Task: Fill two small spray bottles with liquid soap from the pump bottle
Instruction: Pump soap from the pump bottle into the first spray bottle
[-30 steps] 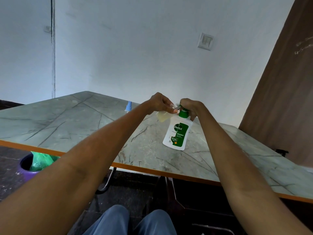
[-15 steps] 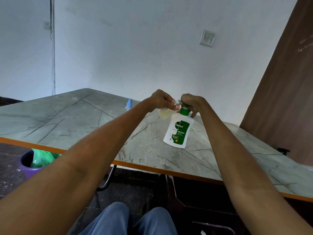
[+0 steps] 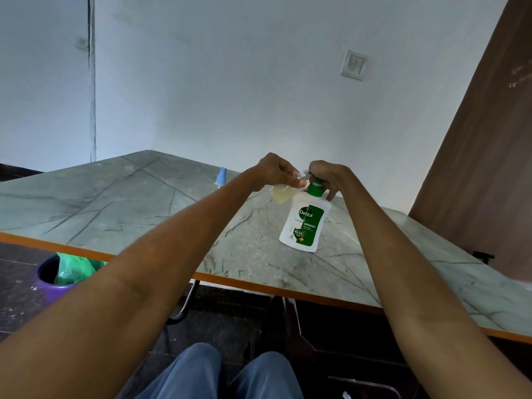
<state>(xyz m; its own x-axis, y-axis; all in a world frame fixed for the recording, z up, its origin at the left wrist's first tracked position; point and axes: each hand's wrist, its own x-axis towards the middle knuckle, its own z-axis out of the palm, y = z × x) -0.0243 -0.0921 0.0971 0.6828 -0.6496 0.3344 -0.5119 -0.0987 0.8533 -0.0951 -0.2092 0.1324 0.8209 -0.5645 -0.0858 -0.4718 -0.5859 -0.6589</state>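
- My left hand (image 3: 277, 171) has its fingers curled round a small spray bottle (image 3: 281, 194), pinching it near the neck. The clear body hangs tilted below my fingertips and shows pale yellowish liquid.
- My right hand (image 3: 328, 175) is curled over the pump head of the pump bottle (image 3: 305, 223), thumb down beside the green collar. The spout sits between my two sets of fingertips, right at the small bottle's open mouth.
- The pump bottle stands on the table (image 3: 115, 208), leaning a little, directly under my right fingers.
- Handling, as I judge it: the small bottle looks light, thin-walled and slick, worse if soap runs down it, so I would keep the pinch high at the neck and not squeeze the body.
- The pump bottle looks like stiff plastic with some weight. Pressing off-centre could tip it, so I would press straight down on the head.
- Count: one pump bottle.
- One small spray bottle in hand; I cannot tell how full it is.
- One blue spray cap (image 3: 222, 175) stands well beyond my left fingers, seemingly on a second small bottle, though that is half hidden by my forearm.
- One purple bin (image 3: 50, 286) with a green bag sits below the table edge.
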